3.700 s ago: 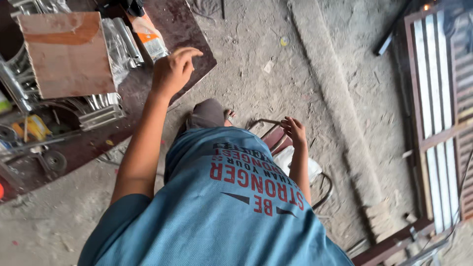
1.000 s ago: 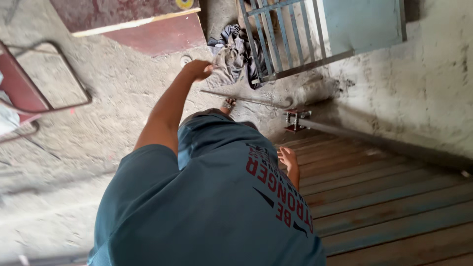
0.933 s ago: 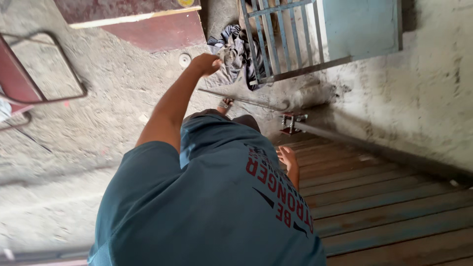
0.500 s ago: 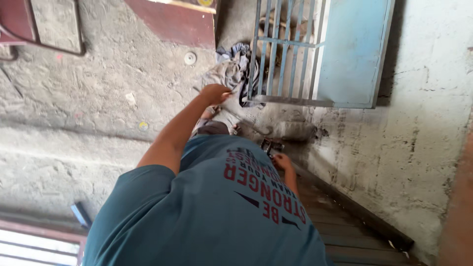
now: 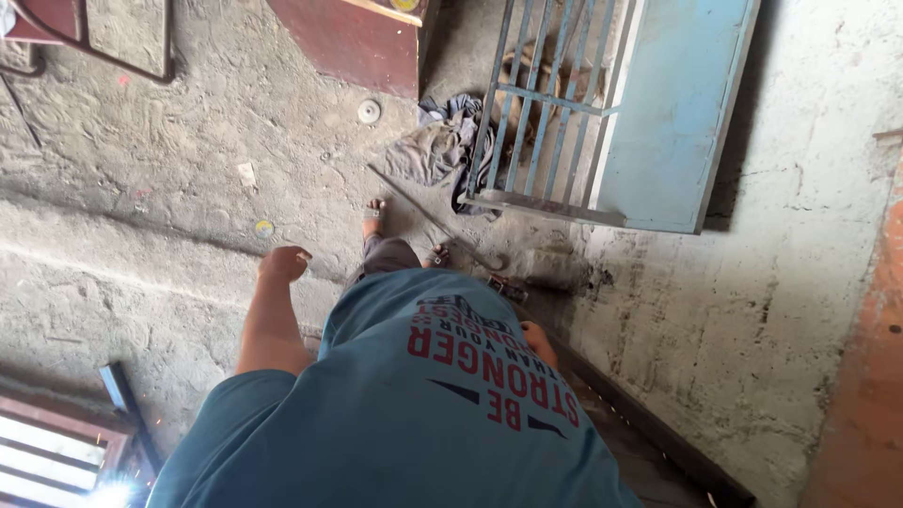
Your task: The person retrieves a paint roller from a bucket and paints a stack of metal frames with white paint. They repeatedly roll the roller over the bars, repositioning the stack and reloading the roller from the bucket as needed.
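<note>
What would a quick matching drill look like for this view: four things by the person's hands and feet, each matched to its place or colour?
Things:
1. left hand
2. crumpled cloth
3. metal gate
4. round disc

Descriptions:
A. light blue, with bars and a solid panel, beside the wall
B. small and grey, flat on the concrete floor near the red board
C. empty, loosely curled, held out over the floor
D. greyish heap lying against the foot of the bars

Pairs: 1-C, 2-D, 3-A, 4-B

Rough concrete floor (image 5: pixel 169 216), crumpled grey rags (image 5: pixel 433 150), thin metal rod (image 5: pixel 433 221), 1 round disc (image 5: pixel 369 111)
</note>
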